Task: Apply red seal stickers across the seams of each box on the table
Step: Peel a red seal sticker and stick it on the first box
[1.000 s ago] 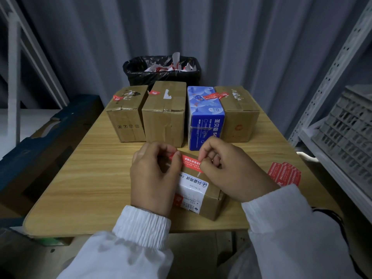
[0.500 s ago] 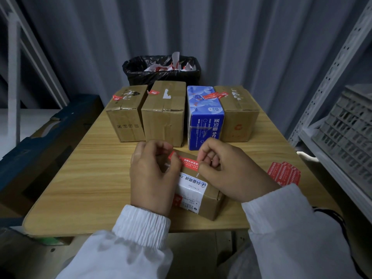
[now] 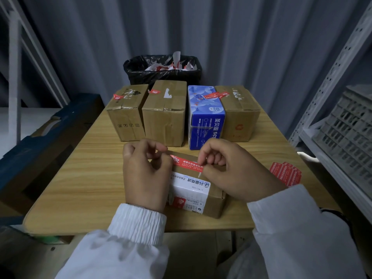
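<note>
Hardly anything has shifted in the last second: your left hand (image 3: 147, 174) and right hand (image 3: 235, 170) stay over the small cardboard box (image 3: 213, 200), and the red seal sticker (image 3: 188, 163) is still stretched between them, perhaps a touch lower. Your left fingers (image 3: 159, 147) are curled, with thumb and forefinger pinching the sticker's left end; your right fingers (image 3: 203, 156) are curled the same way and pinch its right end. The strip runs slightly slantwise over the far part of the box top, printed side up; you cannot tell whether it touches the cardboard yet. The box lies near the front edge of the wooden surface (image 3: 84, 178), turned at an angle, with a white shipping label (image 3: 191, 191) covering much of its near top. Behind your hands, four boxes stand side by side in a row: a brown carton (image 3: 126, 117) at the left, a taller carton (image 3: 164, 117), a blue printed box (image 3: 205, 121) and a right-hand carton (image 3: 241, 121), each with red sticker pieces on top. A stack of red sticker sheets (image 3: 285, 174) lies on the surface just right of your right wrist. Beyond the row sits a black bin bag (image 3: 163, 75) holding white and red paper scraps, and a grey crate (image 3: 346, 133) rests on the shelving at the right.
</note>
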